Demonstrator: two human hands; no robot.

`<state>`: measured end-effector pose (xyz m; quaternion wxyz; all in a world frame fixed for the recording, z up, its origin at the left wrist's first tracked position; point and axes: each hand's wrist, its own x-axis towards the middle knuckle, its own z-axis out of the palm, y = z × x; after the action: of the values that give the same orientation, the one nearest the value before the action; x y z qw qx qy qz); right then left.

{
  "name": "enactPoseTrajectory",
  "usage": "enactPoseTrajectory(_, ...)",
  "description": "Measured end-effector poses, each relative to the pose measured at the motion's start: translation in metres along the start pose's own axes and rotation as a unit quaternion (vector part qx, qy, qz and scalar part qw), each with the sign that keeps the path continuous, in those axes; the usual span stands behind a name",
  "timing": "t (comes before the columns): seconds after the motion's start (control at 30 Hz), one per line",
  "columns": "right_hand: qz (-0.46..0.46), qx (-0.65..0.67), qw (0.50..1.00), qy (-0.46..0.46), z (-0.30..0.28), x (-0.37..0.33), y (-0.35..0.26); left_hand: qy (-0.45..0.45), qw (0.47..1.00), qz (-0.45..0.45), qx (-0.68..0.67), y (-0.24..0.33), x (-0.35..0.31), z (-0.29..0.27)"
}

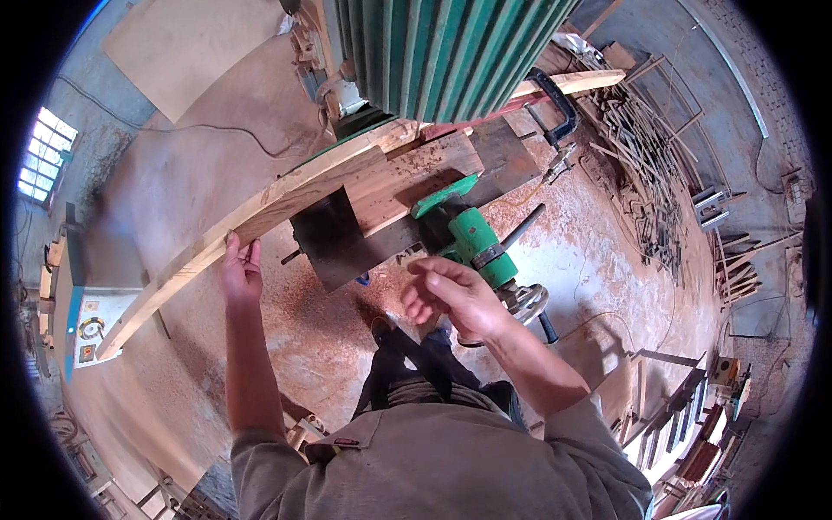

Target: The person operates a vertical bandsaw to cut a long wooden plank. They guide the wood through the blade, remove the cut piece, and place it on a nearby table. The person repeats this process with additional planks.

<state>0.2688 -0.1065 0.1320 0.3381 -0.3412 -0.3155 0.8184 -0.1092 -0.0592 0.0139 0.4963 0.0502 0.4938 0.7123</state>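
A long pale wooden beam (286, 194) runs across the machine table, from the lower left to the upper right. My left hand (242, 270) grips its near edge left of the table, fingertips and thumb against the wood. My right hand (453, 297) hangs in the air with fingers loosely curved and apart, nothing in it. Just beyond that hand is the machine's green clamp (475, 243), with a green pad facing a reddish wood block (433, 178). The block lies along the beam on the dark metal table (334, 234). Wood chips lie on the block.
A large ribbed green motor (442, 52) hangs over the beam and hides part of it. A black C-clamp (559, 108) sits near the beam's right part. Handwheel (527, 303) and levers stick out near my right forearm. Sawdust and a pile of thin offcuts (637, 165) cover the floor.
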Motion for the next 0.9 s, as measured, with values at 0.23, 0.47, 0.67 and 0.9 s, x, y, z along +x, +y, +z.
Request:
enactPoseTrajectory(0.23,-0.061,-0.038,0.997,0.017,-0.023,-0.032,-0.001,-0.015,0.999,-0.015,0.042,-0.023,-0.005,0.029)
enactPoseTrajectory(0.47,-0.143,-0.081,0.986,0.033,-0.032,-0.058,-0.016,0.028,0.998,-0.003,0.053,-0.033,-0.01,0.044)
enactPoseTrajectory(0.67,-0.229,-0.149,0.952,0.137,-0.05,-0.061,-0.037,0.024,0.999,-0.002,0.047,-0.04,-0.013,0.055)
enactPoseTrajectory(0.9,-0.308,-0.133,0.93,0.153,-0.065,-0.068,-0.052,0.016,0.999,-0.019,0.04,-0.054,-0.001,0.049)
